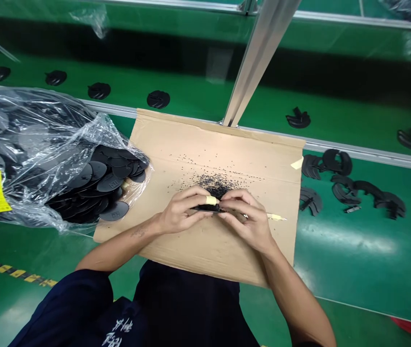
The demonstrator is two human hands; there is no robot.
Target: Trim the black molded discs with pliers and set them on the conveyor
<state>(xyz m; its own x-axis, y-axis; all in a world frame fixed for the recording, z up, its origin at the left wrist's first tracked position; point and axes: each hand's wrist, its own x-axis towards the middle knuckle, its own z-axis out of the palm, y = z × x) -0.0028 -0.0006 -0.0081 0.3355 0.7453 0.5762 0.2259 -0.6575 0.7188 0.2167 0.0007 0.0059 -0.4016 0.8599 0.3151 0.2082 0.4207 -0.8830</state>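
Note:
Over the cardboard sheet (pixel 191 255), my left hand (pixel 182 210) grips a thin black plastic part (pixel 207 208) from its left side. Pale yellow tape (pixel 211 200) wraps one of that hand's fingertips. My right hand (pixel 249 220) is closed, thumb and fingers pinched at the part's right end. The fingers hide much of the part. A slim tool with a yellow section (pixel 276 217) sticks out beyond my right hand; whether it is held or lies on the cardboard I cannot tell. Just behind my fingertips is a scattered heap of tiny black pieces (pixel 218 183).
On the left, a clear plastic bag (pixel 46 130) spills flat black discs (pixel 109 183) onto the cardboard's edge. Curved black parts (pixel 366 188) lie on the green bench at right. A metal post (pixel 259 53) rises behind the cardboard. Several black assemblies (pixel 158 99) sit beyond the rail.

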